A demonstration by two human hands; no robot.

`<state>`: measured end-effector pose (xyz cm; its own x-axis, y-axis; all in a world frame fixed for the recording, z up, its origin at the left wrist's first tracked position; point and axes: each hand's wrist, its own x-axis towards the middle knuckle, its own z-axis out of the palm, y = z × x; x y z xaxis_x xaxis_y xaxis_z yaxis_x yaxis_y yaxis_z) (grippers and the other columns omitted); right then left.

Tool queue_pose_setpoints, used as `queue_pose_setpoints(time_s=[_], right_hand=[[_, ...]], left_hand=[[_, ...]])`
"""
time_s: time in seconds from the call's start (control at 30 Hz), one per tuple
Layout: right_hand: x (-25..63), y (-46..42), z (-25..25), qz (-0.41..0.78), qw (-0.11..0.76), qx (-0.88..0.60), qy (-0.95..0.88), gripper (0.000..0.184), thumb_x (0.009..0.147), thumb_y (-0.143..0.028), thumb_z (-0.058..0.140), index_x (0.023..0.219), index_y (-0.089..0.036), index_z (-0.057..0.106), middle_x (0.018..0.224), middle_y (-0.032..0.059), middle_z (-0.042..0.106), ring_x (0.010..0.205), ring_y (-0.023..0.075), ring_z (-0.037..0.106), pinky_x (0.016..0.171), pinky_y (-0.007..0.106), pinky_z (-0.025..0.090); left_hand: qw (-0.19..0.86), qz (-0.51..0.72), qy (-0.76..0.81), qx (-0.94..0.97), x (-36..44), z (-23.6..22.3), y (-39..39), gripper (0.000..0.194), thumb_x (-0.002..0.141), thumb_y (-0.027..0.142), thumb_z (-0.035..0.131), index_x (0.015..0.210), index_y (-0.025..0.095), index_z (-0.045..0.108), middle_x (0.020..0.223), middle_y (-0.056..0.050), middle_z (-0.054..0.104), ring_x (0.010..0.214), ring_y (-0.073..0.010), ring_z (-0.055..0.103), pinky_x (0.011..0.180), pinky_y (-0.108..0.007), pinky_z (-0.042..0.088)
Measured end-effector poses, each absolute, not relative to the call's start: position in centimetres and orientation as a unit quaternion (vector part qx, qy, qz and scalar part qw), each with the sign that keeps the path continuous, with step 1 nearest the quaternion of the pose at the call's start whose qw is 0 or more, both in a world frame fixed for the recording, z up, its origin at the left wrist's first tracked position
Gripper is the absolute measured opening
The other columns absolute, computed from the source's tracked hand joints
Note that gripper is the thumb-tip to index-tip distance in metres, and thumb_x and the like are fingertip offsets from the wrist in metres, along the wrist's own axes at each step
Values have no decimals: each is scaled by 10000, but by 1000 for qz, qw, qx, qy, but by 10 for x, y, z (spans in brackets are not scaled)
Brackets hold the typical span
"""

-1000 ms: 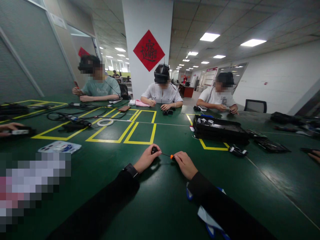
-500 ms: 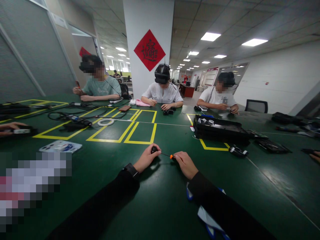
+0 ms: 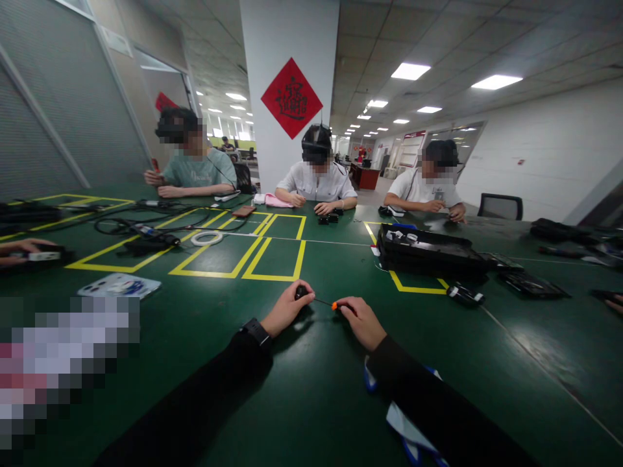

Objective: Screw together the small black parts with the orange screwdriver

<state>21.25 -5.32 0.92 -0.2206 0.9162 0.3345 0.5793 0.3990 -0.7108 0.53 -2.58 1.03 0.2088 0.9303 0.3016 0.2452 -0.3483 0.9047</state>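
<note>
My left hand (image 3: 287,309) is closed around a small black part (image 3: 301,292), held just above the green table (image 3: 311,389). My right hand (image 3: 357,319) grips a thin screwdriver with an orange collar (image 3: 333,305); its fine shaft points left and its tip meets the black part. Both forearms in black sleeves rest on the table, and a dark watch (image 3: 256,330) sits on my left wrist.
A black tray (image 3: 428,254) of parts lies right of centre, a small black-and-white device (image 3: 466,296) near it. Yellow tape squares (image 3: 272,258), cables (image 3: 146,233) and a tape ring (image 3: 206,238) lie beyond. Three people sit across the table. A printed card (image 3: 119,285) lies left.
My hands have stayed almost still with the screwdriver tip on the black part; the view has shifted slightly. The person at the far left has raised a hand a little.
</note>
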Motion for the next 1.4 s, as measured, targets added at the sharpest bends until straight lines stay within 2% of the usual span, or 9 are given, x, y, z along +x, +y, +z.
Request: queue_pose_setpoints(time_s=[0.27,0.53,1.23,1.4], right_hand=[[214,-53,9,284,414,-467,-728,241,716,-131,468,906,-166,613,890,43,629,848,152,580,802,304,433],[213,-56,13,292,430,-472,-712,232,666,-115,485,852,-152,617,862,49,645,812,151,601,801,313,456],[214,-56,12,288,428,-479,-710,208,666,-126,499,839,-150,613,855,52,645,808,156,603,795,320,462],[216,-55,12,271,424,-479,-719,272,666,-164,562,936,-160,595,899,51,620,825,154,581,786,307,456]], left_hand=[[382,458,420,684,5,10,-26,235,697,355,585,844,184,519,847,-10,576,801,-151,532,771,-282,393],[375,455,433,682,6,12,-27,252,678,363,598,834,179,524,855,-17,588,809,-156,538,781,-292,397],[379,458,421,686,7,12,-27,217,695,334,580,836,179,524,846,-16,583,805,-152,533,788,-293,396],[376,457,422,687,7,14,-29,202,705,326,568,840,180,531,836,-15,573,801,-155,526,782,-289,394]])
